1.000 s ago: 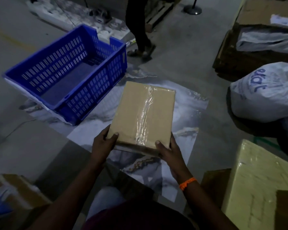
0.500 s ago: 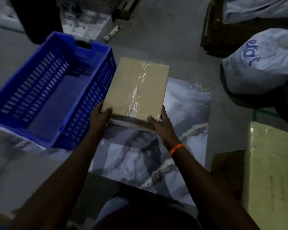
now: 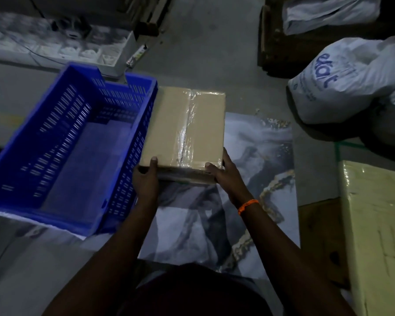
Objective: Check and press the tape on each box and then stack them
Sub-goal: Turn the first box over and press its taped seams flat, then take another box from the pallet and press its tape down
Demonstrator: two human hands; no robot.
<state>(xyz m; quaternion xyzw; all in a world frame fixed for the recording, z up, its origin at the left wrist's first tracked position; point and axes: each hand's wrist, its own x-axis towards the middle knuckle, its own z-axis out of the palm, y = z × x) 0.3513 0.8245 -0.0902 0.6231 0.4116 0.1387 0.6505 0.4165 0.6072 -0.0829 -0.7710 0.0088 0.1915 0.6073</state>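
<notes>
A flat brown cardboard box (image 3: pixel 167 126) with a strip of clear tape (image 3: pixel 186 131) down its middle is held level above the floor. My left hand (image 3: pixel 146 181) grips its near left corner, thumb on top. My right hand (image 3: pixel 224 176), with an orange band at the wrist, grips the near right corner the same way. The box's left edge hangs right beside the right wall of a blue plastic crate (image 3: pixel 62 142). The crate's floor shows nothing inside.
A marbled sheet (image 3: pixel 255 160) lies on the grey floor under the box. A pale yellow wrapped box (image 3: pixel 376 224) stands at the right edge. White printed sacks (image 3: pixel 351 80) lie at the far right. White trays (image 3: pixel 55 46) line the far left.
The box and both hands have shifted left toward the blue crate, and the view has tipped further down. The person standing behind the crate is out of view now.
</notes>
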